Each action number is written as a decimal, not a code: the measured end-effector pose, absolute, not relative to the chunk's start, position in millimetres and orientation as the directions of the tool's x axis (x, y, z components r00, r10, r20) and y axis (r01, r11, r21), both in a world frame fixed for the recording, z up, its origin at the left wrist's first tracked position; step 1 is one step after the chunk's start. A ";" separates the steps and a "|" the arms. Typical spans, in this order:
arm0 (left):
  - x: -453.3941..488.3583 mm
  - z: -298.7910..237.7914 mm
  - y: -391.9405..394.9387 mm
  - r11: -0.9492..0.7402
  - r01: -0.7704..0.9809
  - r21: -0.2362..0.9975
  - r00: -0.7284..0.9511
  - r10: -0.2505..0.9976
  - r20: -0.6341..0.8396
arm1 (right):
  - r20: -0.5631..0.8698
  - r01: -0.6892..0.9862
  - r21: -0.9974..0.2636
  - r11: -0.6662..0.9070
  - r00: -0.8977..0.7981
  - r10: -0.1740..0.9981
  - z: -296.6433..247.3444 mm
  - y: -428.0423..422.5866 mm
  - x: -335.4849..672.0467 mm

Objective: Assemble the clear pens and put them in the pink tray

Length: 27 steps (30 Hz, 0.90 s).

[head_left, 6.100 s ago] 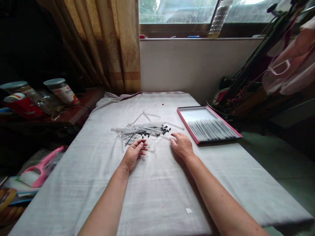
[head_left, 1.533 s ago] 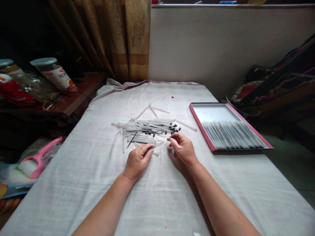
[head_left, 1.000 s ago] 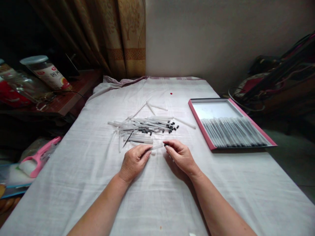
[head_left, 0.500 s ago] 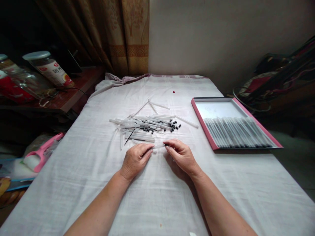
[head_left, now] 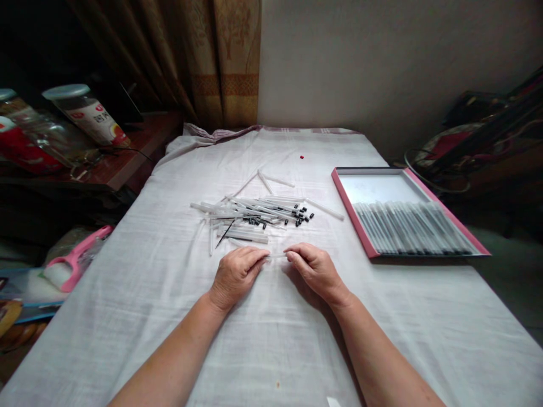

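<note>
A clear pen (head_left: 278, 256) spans the short gap between my two hands, low over the cloth. My left hand (head_left: 240, 275) pinches its left end between thumb and fingers. At the other end, the fingertips of my right hand (head_left: 314, 272) are closed on it and cover its tip. Just beyond my fingers lies a loose pile of clear pen barrels (head_left: 244, 233) with dark refills (head_left: 224, 233) among them. Several small black pen plugs (head_left: 306, 219) are scattered at the pile's right side.
A pink-edged box (head_left: 348, 206) at the right holds a row of clear pens (head_left: 411, 229). One small red piece (head_left: 301, 157) lies toward the back of the white cloth (head_left: 271, 339). Jars (head_left: 91, 116) stand on a wooden table at the left, above pink-handled scissors (head_left: 78, 257).
My right fingertips have closed over the black end of the pen, which showed before. Both hands stay nearly in place, and the whole view has shifted slightly.
</note>
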<state>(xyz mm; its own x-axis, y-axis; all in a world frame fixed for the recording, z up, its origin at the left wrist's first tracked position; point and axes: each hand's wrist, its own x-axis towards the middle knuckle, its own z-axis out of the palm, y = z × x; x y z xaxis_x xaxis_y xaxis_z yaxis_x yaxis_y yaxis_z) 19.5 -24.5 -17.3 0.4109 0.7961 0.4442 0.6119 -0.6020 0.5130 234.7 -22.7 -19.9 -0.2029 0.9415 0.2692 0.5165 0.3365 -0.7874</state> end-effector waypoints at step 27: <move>18.9 -21.6 -22.8 -0.551 0.552 0.626 0.376 0.834 0.403 | 0.217 0.482 -0.830 0.282 -0.187 0.958 -18.2 -25.5 234.6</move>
<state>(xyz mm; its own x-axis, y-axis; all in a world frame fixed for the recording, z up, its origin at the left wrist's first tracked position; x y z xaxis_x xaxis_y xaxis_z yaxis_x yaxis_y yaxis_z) 18.9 -22.8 -21.6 0.3765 0.8341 0.4031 0.5517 -0.5514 0.6258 234.6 -25.5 -18.2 -0.1873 0.9580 0.2173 0.4817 0.2824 -0.8296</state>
